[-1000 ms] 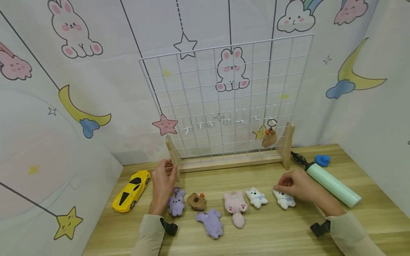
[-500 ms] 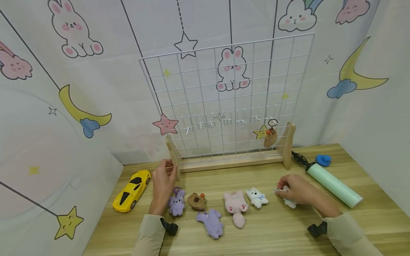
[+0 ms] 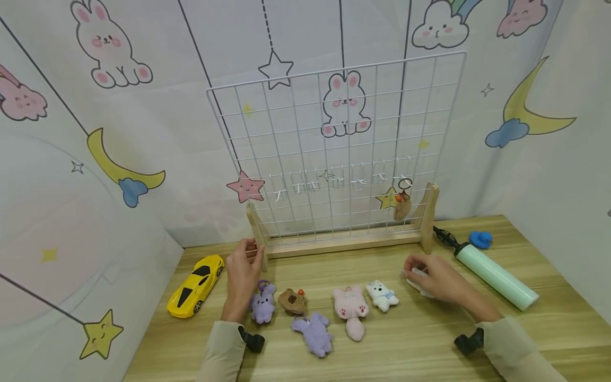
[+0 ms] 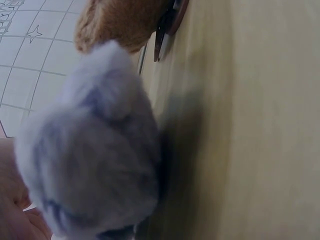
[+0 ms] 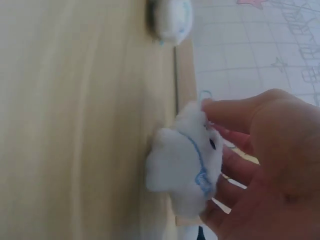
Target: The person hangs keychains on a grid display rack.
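The right hand (image 3: 436, 279) pinches the white plush (image 5: 177, 162) in its grip near the loop (image 5: 205, 91), over the desk (image 3: 401, 345); it should prove light, soft and hardly slippery, best held by that loop; the left hand (image 3: 244, 265) holds the stand's left post (image 3: 256, 223).

passage: between pink plush (image 3: 350, 302) and rack (image 3: 343, 245) | right obstacle: green cylinder (image 3: 497, 276) | left obstacle: yellow car (image 3: 196, 286)
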Tool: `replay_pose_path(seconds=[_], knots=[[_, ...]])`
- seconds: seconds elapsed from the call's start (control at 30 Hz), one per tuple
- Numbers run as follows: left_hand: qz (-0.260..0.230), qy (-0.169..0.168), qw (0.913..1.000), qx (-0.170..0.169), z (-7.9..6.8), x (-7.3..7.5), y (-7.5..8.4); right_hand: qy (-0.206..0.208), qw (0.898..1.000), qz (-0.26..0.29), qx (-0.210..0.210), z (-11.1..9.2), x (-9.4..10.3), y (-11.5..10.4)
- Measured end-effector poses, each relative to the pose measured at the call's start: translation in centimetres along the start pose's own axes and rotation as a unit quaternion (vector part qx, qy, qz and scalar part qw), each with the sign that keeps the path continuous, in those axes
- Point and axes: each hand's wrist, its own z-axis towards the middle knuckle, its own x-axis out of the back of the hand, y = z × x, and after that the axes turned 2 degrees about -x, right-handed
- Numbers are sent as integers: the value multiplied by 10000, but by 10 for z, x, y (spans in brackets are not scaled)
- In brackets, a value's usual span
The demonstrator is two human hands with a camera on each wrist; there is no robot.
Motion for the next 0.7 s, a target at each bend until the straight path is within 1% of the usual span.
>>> replay_pose_path(seconds=[0.1, 0.3, 0.43, 0.53, 0.7], knots=[[-10, 10, 10000, 21, 0, -1, 1, 280, 9988, 390, -60, 4, 1, -5], [-19, 4, 10000, 26, 0, -1, 2, 859, 9936, 662, -309, 10, 3, -15], [-15, 28, 10000, 35, -1, -2, 2, 1243, 9872, 977, -229, 14, 5, -22], [-14, 32, 10000, 47, -1, -2, 1, 1497, 9816, 1179, -92, 17, 8, -28], [-1, -13, 10000, 92, -1, -2, 1, 1774, 9742, 1389, 99, 22, 14, -39]])
